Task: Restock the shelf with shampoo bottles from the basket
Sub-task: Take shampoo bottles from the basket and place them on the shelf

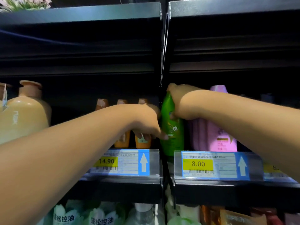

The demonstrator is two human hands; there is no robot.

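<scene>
While clasped round upper body by right grip (pixel 180 103), found upright at shelf (pixel 211 190) front: green shampoo bottle (pixel 172 132). Left grip (pixel 146 120) touching lower side; whether holding, cannot tell.

The left hand (pixel 146 120) and right hand (pixel 180 101) are bare, and both forearms are bare skin right out to the picture's edges (a small pale glint by one left finger could be a ring, too blurred to tell); the one left nail showing is short and plain
</scene>
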